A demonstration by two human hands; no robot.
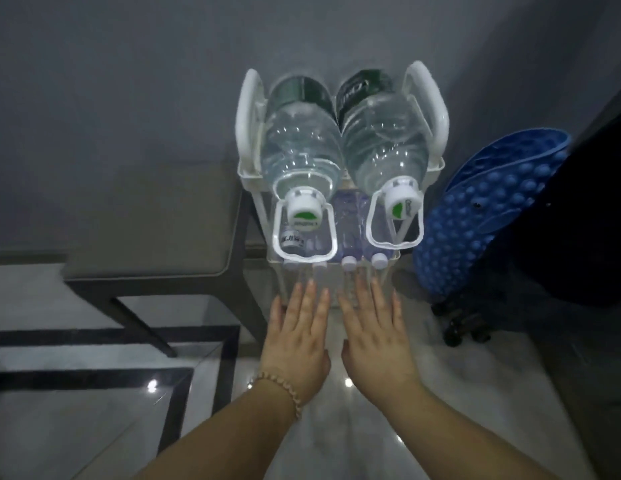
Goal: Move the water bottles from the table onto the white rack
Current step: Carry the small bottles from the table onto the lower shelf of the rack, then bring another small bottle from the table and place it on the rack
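Left hand (pixel 297 337), right hand (pixel 375 337): hovering flat, empty, at white rack's (pixel 439 112) 6 o'clock. Water bottles (pixel 302 140) lying atop; avoid nudging them.

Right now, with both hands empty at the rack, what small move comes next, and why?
Probably draw both hands back from the rack and look for another bottle. The left hand and right hand are flat and hold nothing; two big bottles already lie on top, small bottles below. No loose bottle is in view.
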